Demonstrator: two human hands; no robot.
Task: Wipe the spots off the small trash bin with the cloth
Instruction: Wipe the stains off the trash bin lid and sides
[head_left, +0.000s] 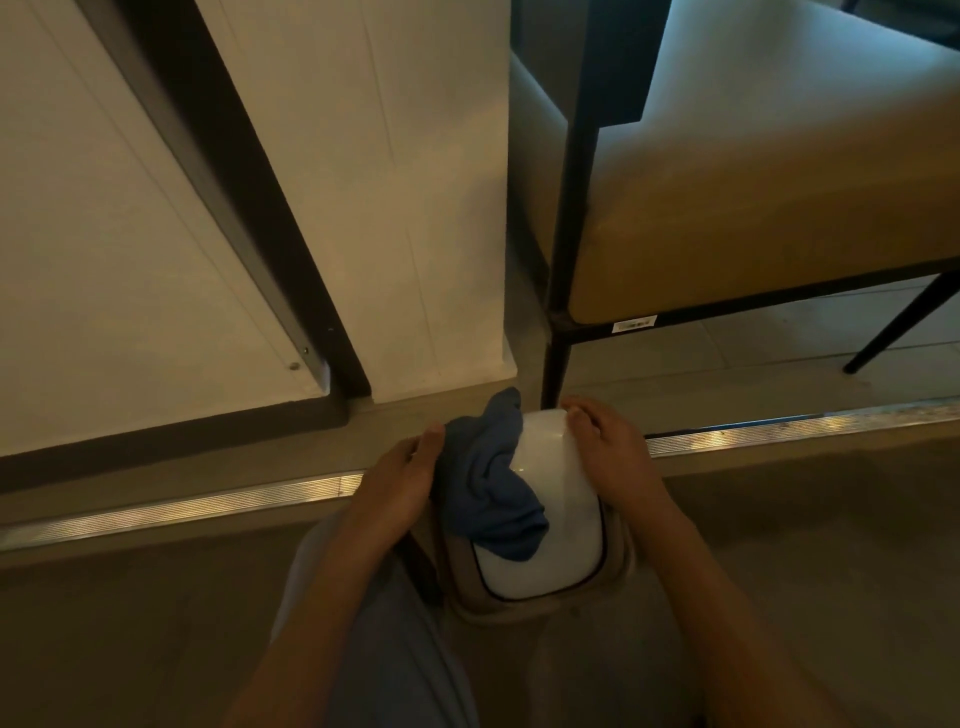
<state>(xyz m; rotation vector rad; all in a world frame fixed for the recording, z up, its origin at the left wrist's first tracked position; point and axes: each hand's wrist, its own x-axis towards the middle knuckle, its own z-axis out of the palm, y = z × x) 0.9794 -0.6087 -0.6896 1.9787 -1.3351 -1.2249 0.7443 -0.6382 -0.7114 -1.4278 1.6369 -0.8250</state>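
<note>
- At your ten o'clock a white panelled wall (130, 234) fills the view, with a dark slanted frame bar (228, 197) running down it to the floor edge.
- A ribbed metal floor strip (182, 501) crosses the frame from nine o'clock towards three o'clock, passing behind your hands.
- Your left hand (402, 480) lies at about seven o'clock of the bin, thumb up and fingers curled against the cloth; whether they actually pinch the fabric you cannot tell from here.
- The blue cloth (493, 483) is bunched over the left half of the bin's top, one corner sticking up at twelve o'clock.
- The small trash bin (558, 499) sits on the floor dead centre between your hands, its white lid uppermost and a tan body showing at six o'clock.
- Your right hand (610, 452) rests on the bin's right side at two o'clock, fingers bent over the far edge of the lid, gripping it.
- At your one o'clock stands a cushioned chair (753, 182) on black metal legs, one leg just behind the bin.
</note>
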